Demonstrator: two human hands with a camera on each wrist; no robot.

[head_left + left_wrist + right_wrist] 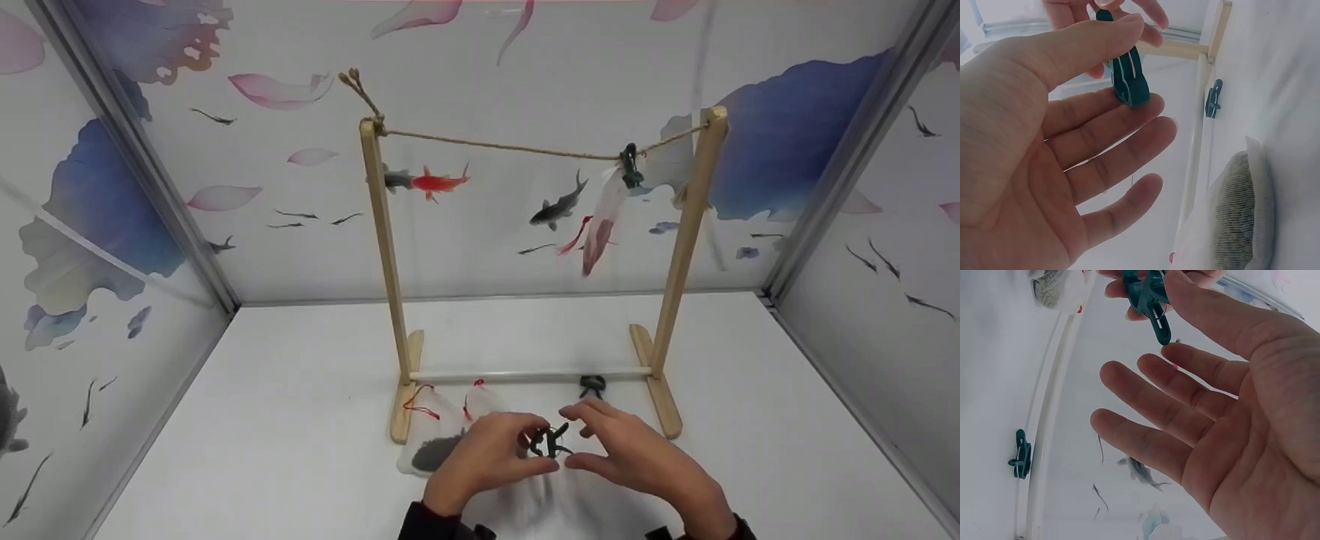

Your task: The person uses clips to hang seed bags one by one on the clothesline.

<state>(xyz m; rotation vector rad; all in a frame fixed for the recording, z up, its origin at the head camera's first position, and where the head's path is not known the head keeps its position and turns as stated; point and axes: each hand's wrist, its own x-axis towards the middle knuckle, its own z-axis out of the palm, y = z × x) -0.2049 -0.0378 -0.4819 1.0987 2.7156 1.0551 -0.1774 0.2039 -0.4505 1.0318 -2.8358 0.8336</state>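
A dark green spring clip (553,441) is pinched between the thumb and fingers of my left hand (499,450); its other fingers spread out in the left wrist view. My right hand (637,454) faces it from the right with fingers apart and extended, the fingertips close to one end of the clip (1157,320). A second green clip (592,385) lies on the table by the rack's white crossbar. Left of my left hand lies a translucent pouch (435,454) with dark filling and a red drawstring. Another pouch (484,401) is partly hidden behind that hand.
A wooden rack (386,255) stands ahead, with a twine rope (495,144) strung between its posts. A clip (630,166) holds a pouch with reddish contents (600,232) on the rope, near the right post. Printed panels (465,247) wall in the white table (285,405).
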